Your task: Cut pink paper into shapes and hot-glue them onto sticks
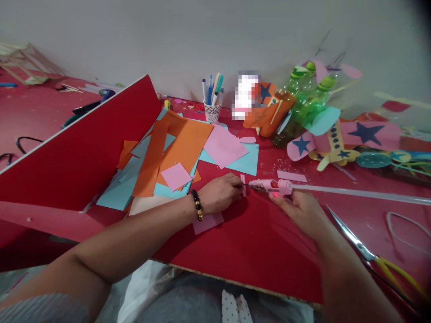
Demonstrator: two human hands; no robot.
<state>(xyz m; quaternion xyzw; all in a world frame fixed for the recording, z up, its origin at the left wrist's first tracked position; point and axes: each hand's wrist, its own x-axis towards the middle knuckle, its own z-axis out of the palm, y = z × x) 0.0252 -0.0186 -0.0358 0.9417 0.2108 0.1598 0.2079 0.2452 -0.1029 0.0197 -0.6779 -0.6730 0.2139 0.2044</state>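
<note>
My right hand (305, 211) is wrapped around a pink hot glue gun (269, 185), its red light glowing. A long clear glue stick (357, 193) runs out of the gun's back to the right. The nozzle points left, at the fingertips of my left hand (222, 193). Those fingers are pinched on a narrow pink paper strip (244, 190), partly hidden by them. Under my left wrist lies a piece of pink paper (210, 223). Another pink strip (291, 176) rests beyond the glue gun.
Orange sheets (191, 134), blue sheets (249, 157) and pink paper (224, 146) overlap on the red table. A red board (111, 148) stands tilted at left. Behind are a cup of pens (212, 113) and green plastic bottles (308, 96). Open scissors (363, 251) lie by my right forearm.
</note>
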